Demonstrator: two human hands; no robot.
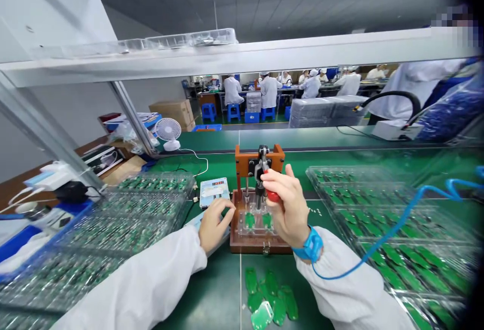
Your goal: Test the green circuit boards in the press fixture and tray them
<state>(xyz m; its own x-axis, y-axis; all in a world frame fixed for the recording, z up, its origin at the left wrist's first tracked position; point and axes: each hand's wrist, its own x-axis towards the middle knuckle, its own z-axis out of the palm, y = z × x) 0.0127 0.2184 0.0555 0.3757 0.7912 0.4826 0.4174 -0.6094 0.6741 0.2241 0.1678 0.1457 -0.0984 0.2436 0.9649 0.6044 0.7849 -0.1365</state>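
My right hand [289, 204] is closed around the red handle [273, 196] of a toggle clamp [260, 171]. The clamp is mounted on an orange-brown frame above a test fixture with a wooden base [245, 246]. Under the clamp, a clear plate holds green circuit boards [249, 220]. At the fixture's left edge rests my left hand [215, 224], thumb and fingers apart, with nothing visible in it; whether it touches the base I cannot tell. Beside it stands a light-blue meter box [214, 192] with a red display. Loose green boards [270, 289] lie in a pile in front.
Clear trays of boards stand at left [151, 219] and right [397, 229]. A blue coiled cord [397, 226] runs from my right wrist strap [312, 245]. A small white fan [168, 131] stands behind, under a metal shelf [264, 58]. Workers in white sit farther back.
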